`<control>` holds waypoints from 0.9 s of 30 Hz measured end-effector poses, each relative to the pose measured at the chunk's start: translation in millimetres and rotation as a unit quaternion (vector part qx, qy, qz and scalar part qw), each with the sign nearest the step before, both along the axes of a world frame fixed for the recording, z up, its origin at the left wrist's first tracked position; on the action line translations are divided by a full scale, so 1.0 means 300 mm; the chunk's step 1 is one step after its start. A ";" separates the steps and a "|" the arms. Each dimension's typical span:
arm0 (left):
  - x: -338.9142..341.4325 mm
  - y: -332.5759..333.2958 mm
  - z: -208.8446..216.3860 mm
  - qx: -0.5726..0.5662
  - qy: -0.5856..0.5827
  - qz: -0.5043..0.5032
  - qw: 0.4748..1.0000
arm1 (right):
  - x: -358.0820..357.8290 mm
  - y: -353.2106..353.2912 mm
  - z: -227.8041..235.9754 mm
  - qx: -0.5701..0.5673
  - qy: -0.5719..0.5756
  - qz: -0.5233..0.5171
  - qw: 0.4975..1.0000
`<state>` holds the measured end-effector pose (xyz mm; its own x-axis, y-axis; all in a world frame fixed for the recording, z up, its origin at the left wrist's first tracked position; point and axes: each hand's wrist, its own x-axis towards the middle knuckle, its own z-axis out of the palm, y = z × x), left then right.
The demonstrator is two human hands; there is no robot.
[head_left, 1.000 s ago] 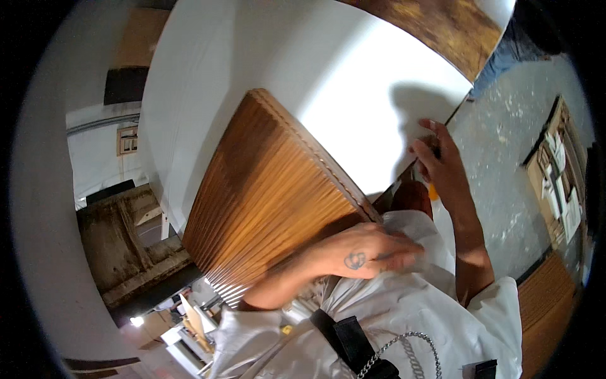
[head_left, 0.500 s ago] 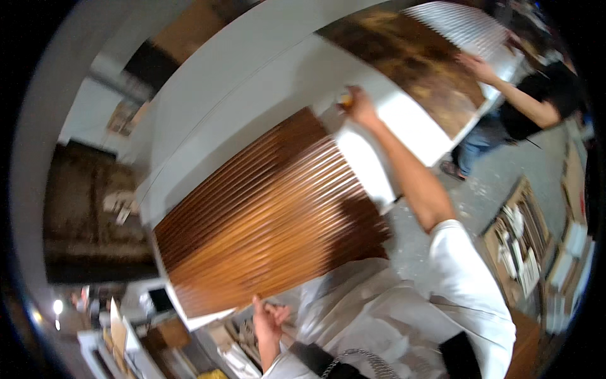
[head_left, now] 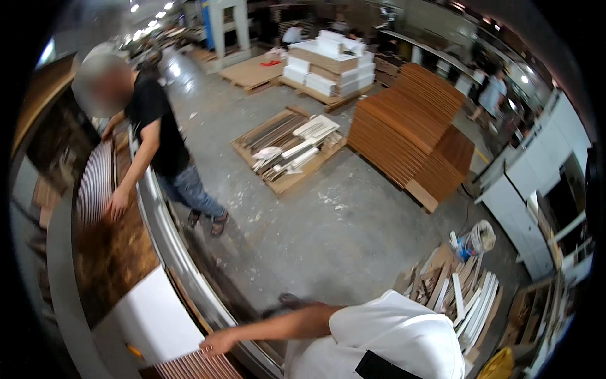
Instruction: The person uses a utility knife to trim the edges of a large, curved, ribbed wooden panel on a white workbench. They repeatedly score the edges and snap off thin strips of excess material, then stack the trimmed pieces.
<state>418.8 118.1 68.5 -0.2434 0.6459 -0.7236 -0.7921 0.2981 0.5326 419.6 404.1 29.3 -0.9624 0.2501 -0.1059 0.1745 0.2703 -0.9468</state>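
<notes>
My right hand [head_left: 218, 343] reaches left to the near end of a brown ribbed panel [head_left: 194, 367], its fingers bent against the panel's edge. Most of that panel falls below the picture. Beside it on the bench lies a smooth white board [head_left: 151, 316], with a small yellow object [head_left: 134, 350] on it, too small to name. My left hand is out of sight. Farther along, a co-worker in a black shirt [head_left: 158, 123] leans over a mottled brown sheet [head_left: 104, 259], one hand on it near another ribbed panel [head_left: 95, 183].
A metal-edged bench side [head_left: 189, 259] runs along the left. On the grey floor are a pallet of strips [head_left: 290, 151], a tall stack of brown panels [head_left: 404, 126], white boxes [head_left: 328, 63], offcuts [head_left: 461, 290] and a bucket [head_left: 481, 237]. White cabinets [head_left: 530, 196] stand right.
My view has swung far to the right, bringing the workshop floor in. The left hand has left the picture. My right hand, earlier around something yellow above the bench, is now at the ribbed panel's edge.
</notes>
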 end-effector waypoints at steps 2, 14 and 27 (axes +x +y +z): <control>-0.031 0.037 0.000 0.000 -0.005 -0.040 0.999 | -0.033 -0.049 0.015 0.028 -0.008 -0.044 0.999; -0.092 0.172 -0.092 -0.052 0.089 -0.123 0.987 | -0.036 0.007 -0.217 0.108 0.190 -0.086 0.972; 0.059 0.293 -0.067 -0.041 0.048 -0.241 0.969 | 0.064 0.045 -0.108 0.155 0.214 -0.077 0.961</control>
